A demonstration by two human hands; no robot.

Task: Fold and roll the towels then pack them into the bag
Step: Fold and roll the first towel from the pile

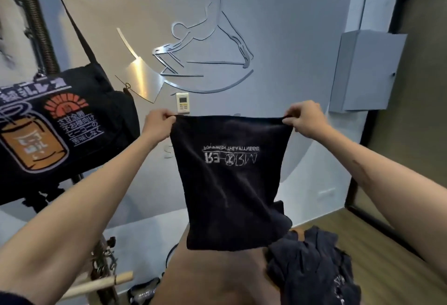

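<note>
A dark navy towel (229, 183) with white lettering hangs in the air in front of me, stretched flat by its top edge. My left hand (158, 122) pinches the top left corner and my right hand (304, 118) pinches the top right corner. The towel's lower edge hangs just above a brown padded surface (212, 278). A heap of more dark towels (312, 266) lies crumpled on that surface at the lower right. A black bag (63, 123) with orange and white print hangs by its strap at the left, level with my left forearm.
A grey wall with a metal figure emblem (205, 46) stands straight ahead, with a small wall controller (183, 102) and a grey box (365, 70) mounted on it. Springs, hooks and wooden handles (106, 283) hang at the lower left. Wooden floor (387, 251) runs along the right.
</note>
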